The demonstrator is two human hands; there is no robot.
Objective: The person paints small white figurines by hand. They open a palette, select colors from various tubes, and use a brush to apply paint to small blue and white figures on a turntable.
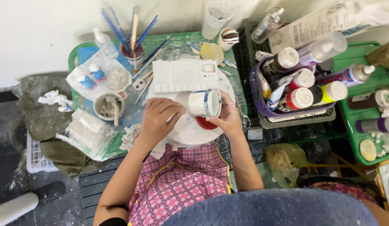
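Observation:
A white ceramic cup with blue stripes (205, 102) lies tilted on its side over a round white turntable (187, 129). My right hand (229, 119) grips the cup from the right. My left hand (159, 119) is curled just left of the cup, fingertips against its side; whether it holds a small tool is hidden. A red dish (204, 124) shows partly under the cup. I wear a pink checked apron (182, 184).
A white paint palette (182, 75) lies behind the cup. A pot of blue-handled brushes (134, 50), a grey bowl with a wooden stick (107, 105) and small bottles sit on the green tray (73, 54) at left. A purple basket (256, 90) of paint bottles stands at right.

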